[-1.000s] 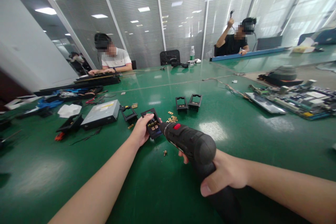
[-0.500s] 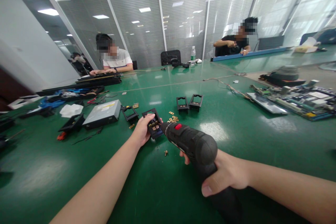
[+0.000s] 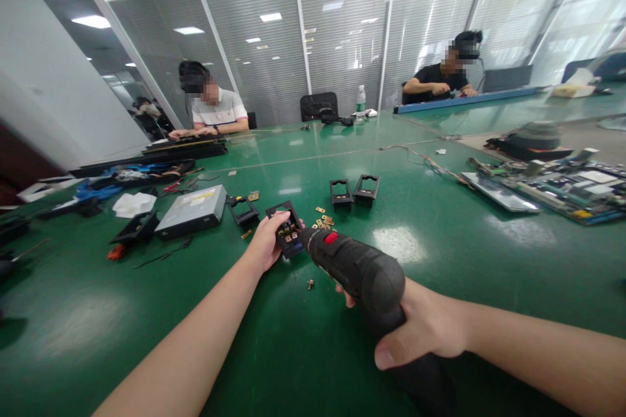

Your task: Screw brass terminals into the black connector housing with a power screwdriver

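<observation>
black frame gripped in left hand, over green table, long axis pointing away, far end leaning left; right hand wrapped around drill, aimed at frame's right side, contact unclear

I see green across the whole tabletop, paler where light glares off it. At my five o'clock the drill is black with a bright red button. At seven, the frame is black, its terminals brassy gold; the loose plates at six are gold too. Toward nine I get a silver-grey drive with a yellow-marked label, a white tissue and a vivid blue bundle. Ten o'clock gives me a white shirt with a dark stripe; one, a clear bottle with a green label; two, a blue bar. At twelve, the blinds are fine grey horizontal stripes.
</observation>
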Available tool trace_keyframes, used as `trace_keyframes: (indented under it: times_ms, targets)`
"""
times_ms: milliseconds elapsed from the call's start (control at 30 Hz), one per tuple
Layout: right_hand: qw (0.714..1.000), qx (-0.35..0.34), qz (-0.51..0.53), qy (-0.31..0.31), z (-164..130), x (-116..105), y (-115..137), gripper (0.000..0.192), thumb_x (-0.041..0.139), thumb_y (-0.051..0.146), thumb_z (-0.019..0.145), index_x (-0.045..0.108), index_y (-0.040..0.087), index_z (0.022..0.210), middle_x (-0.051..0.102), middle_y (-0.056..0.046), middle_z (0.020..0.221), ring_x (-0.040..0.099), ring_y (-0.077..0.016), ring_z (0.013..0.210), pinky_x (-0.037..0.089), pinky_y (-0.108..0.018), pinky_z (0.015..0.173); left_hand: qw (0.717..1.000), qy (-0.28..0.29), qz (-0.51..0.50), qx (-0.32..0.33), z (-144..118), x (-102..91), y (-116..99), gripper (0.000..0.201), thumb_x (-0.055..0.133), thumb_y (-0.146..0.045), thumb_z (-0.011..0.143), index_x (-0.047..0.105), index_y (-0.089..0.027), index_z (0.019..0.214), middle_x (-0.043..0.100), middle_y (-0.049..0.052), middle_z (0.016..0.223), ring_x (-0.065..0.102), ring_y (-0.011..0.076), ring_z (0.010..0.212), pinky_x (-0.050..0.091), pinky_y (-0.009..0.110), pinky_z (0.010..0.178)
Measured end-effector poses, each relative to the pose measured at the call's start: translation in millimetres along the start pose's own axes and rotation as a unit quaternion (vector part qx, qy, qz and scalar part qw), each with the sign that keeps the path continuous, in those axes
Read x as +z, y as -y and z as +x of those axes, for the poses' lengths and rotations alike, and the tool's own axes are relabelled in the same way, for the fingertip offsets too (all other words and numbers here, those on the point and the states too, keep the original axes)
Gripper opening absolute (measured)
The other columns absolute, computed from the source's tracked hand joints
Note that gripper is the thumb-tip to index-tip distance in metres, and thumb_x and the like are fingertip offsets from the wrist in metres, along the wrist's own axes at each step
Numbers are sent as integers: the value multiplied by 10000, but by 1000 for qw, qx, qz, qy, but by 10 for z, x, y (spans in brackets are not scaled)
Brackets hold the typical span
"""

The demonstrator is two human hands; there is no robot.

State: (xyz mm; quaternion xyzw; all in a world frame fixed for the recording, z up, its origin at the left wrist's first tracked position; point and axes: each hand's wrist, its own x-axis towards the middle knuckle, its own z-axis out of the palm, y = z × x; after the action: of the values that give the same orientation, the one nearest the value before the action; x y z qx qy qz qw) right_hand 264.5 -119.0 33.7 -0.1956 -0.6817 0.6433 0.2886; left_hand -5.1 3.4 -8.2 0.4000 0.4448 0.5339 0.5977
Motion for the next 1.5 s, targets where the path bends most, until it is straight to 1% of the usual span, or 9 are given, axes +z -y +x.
trace_keyframes:
  times_ms: [300, 533, 767, 933, 1067, 1133, 1233, 1367, 1500]
  targets:
    - [1000, 20, -15, -3, -1, 12, 43, 552, 841, 272, 655, 580, 126, 1120, 542, -96, 1201, 517, -277, 1134, 443, -409, 1047, 1000, -6, -11, 15, -28, 30, -8, 256, 755, -292, 745, 618, -159, 915, 753, 95, 818, 722, 243, 727, 591, 374, 679]
    - [1000, 14, 17, 0, 0, 22, 64, 546, 865, 272, 647, 619, 132, 1114, 516, -88, 1218, 478, -253, 1157, 330, -426, 1167, 999, -9, -33, 30, -45, 48, 6, 284, 784, -264, 711, 612, -157, 910, 743, 85, 785, 719, 243, 731, 586, 379, 691]
    - [1000, 25, 11, 10, 6, 4, 64, 527, 844, 280, 659, 623, 139, 1116, 519, -84, 1192, 483, -257, 1138, 283, -454, 1186, 998, -7, -45, 35, -53, 53, 3, 309, 812, -274, 683, 628, -150, 898, 736, 86, 781, 716, 242, 740, 577, 386, 722]
    - [998, 65, -14, 6, -35, -32, -10, 648, 886, 371, 620, 607, 138, 1157, 518, -110, 1232, 470, -311, 1170, 332, -507, 1119, 998, 2, -34, 46, -65, 54, 9, 294, 795, -315, 719, 629, -152, 898, 736, 83, 787, 716, 240, 725, 575, 381, 712]
    - [999, 40, -8, -6, -33, -18, 16, 578, 880, 338, 625, 632, 131, 1103, 540, -93, 1193, 464, -306, 1196, 242, -502, 1175, 998, 3, -39, 43, -63, 56, 9, 316, 802, -335, 722, 620, -155, 907, 733, 82, 793, 716, 241, 715, 579, 379, 691]
    - [1000, 20, 10, 3, -16, -4, 45, 493, 853, 278, 647, 640, 131, 1067, 526, -90, 1273, 438, -300, 1272, 230, -464, 1195, 999, 1, -40, 33, -64, 59, 3, 334, 791, -380, 746, 622, -150, 919, 733, 94, 795, 714, 242, 696, 580, 377, 669]
    - [999, 13, 39, 20, 7, 7, 66, 468, 835, 223, 665, 635, 131, 1078, 478, -89, 1388, 422, -288, 1331, 289, -425, 1184, 998, -5, -54, 16, -71, 59, -10, 375, 717, -499, 813, 629, -153, 928, 737, 111, 803, 718, 255, 695, 585, 390, 658]
    - [999, 8, 28, 16, 11, 4, 55, 483, 841, 242, 660, 635, 125, 1080, 485, -98, 1380, 437, -293, 1310, 284, -430, 1193, 997, 3, -83, 2, -68, 44, -17, 459, 596, -620, 865, 639, -164, 898, 740, 123, 808, 731, 282, 751, 590, 420, 704]
    - [1000, 18, 1, 9, -2, -5, 45, 477, 829, 277, 664, 644, 121, 1074, 486, -98, 1359, 455, -287, 1250, 307, -441, 1178, 995, 9, -100, 0, -43, 24, -7, 510, 556, -670, 863, 642, -168, 881, 740, 123, 807, 734, 290, 766, 585, 436, 743]
